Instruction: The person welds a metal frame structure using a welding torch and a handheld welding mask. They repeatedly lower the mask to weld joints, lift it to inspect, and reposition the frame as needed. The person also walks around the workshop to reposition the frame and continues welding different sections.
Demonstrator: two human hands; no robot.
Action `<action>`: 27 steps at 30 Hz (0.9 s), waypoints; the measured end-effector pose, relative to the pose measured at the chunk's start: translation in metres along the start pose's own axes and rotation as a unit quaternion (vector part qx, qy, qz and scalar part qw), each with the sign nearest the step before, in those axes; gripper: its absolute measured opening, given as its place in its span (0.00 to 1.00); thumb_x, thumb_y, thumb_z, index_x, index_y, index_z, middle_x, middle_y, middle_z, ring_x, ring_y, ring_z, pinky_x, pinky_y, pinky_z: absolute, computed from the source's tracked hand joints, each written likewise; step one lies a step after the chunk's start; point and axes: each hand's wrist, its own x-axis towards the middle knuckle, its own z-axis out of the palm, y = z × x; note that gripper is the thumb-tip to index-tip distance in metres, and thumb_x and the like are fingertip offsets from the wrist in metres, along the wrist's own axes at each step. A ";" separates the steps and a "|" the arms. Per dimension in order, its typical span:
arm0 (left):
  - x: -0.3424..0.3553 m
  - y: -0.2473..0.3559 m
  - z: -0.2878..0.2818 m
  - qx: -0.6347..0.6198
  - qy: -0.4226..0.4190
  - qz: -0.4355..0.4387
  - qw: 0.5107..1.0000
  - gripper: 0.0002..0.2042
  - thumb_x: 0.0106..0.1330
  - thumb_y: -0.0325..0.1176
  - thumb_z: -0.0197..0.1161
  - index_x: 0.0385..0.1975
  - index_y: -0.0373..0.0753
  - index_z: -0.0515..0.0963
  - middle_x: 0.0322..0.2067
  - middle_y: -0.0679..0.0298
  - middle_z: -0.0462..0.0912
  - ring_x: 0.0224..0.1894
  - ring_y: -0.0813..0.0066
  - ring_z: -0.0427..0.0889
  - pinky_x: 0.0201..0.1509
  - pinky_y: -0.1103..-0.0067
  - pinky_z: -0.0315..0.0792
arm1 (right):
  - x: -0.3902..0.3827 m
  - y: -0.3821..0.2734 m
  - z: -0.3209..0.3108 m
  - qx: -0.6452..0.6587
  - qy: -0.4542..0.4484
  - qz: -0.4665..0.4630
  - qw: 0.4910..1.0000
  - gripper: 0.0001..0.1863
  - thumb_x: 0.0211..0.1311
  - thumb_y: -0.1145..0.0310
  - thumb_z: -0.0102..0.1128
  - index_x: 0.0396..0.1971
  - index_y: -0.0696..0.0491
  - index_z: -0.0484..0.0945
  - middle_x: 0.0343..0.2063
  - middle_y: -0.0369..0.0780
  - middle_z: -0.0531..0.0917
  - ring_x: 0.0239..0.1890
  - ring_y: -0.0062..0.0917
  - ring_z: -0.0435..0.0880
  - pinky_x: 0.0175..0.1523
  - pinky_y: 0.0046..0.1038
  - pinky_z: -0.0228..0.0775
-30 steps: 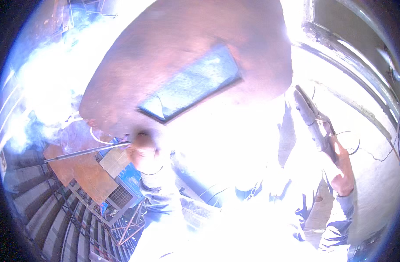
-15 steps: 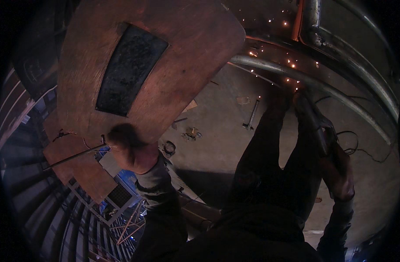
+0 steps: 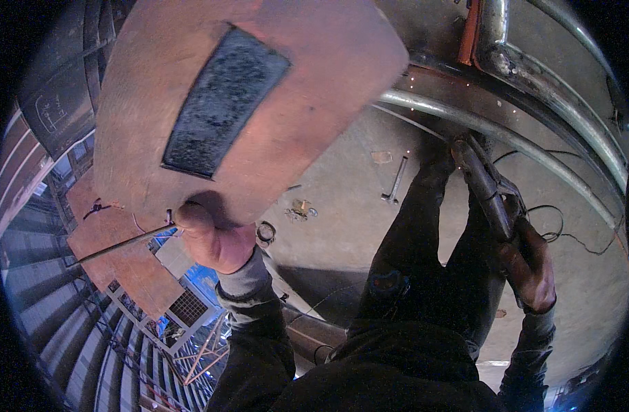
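Note:
My left hand (image 3: 215, 233) is closed at the lower edge of a reddish-brown welding shield (image 3: 314, 103) with a dark window (image 3: 225, 103). The shield covers its fingertips. A thin rod (image 3: 122, 245) runs left from beside my thumb; I cannot tell whether the hand holds it. My right hand (image 3: 530, 268) is wrapped round a dark welding electrode holder (image 3: 486, 185) above my right leg. From its far end a thin electrode (image 3: 410, 118) points toward a curved metal pipe (image 3: 479, 113). A few small sparks show near the pipe.
A hammer (image 3: 395, 182) lies on the concrete floor (image 3: 342, 233), with small metal pieces (image 3: 300, 210) and a ring (image 3: 265, 233) nearby. More bent pipes (image 3: 568, 96) arch at the upper right. A black cable (image 3: 551, 223) loops beside my right hand. Brown sheets (image 3: 136, 275) lie at left.
The bright glow and most of the sparks have faded, and the scene looks lighter. The shield and my left hand have shifted slightly right. My right hand keeps its hold.

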 end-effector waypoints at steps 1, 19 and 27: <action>-0.002 0.002 -0.002 0.015 -0.007 -0.012 1.000 0.17 0.66 0.47 0.55 0.42 0.40 0.75 0.46 0.61 0.77 0.52 0.62 0.73 0.60 0.63 0.64 | 0.001 0.008 -0.001 -0.028 0.011 -0.009 1.000 0.28 0.59 0.68 0.61 0.57 0.65 0.65 0.48 0.46 0.76 0.49 0.27 0.74 0.55 0.28 0.65; -0.031 0.005 0.032 0.070 -0.033 -0.151 0.985 0.36 0.46 0.46 0.76 0.53 0.33 0.71 0.44 0.58 0.80 0.44 0.66 0.80 0.47 0.73 0.76 | 0.004 -0.006 0.008 -0.011 0.007 -0.011 1.000 0.34 0.57 0.54 0.64 0.55 0.64 0.66 0.47 0.45 0.77 0.48 0.28 0.73 0.55 0.29 0.64; -0.030 0.005 0.036 0.056 -0.022 -0.153 0.986 0.39 0.46 0.45 0.76 0.56 0.33 0.67 0.47 0.57 0.78 0.46 0.64 0.79 0.49 0.70 0.76 | 0.009 -0.014 0.005 -0.032 -0.024 -0.025 0.999 0.31 0.57 0.55 0.63 0.53 0.61 0.68 0.37 0.40 0.78 0.37 0.21 0.73 0.45 0.24 0.67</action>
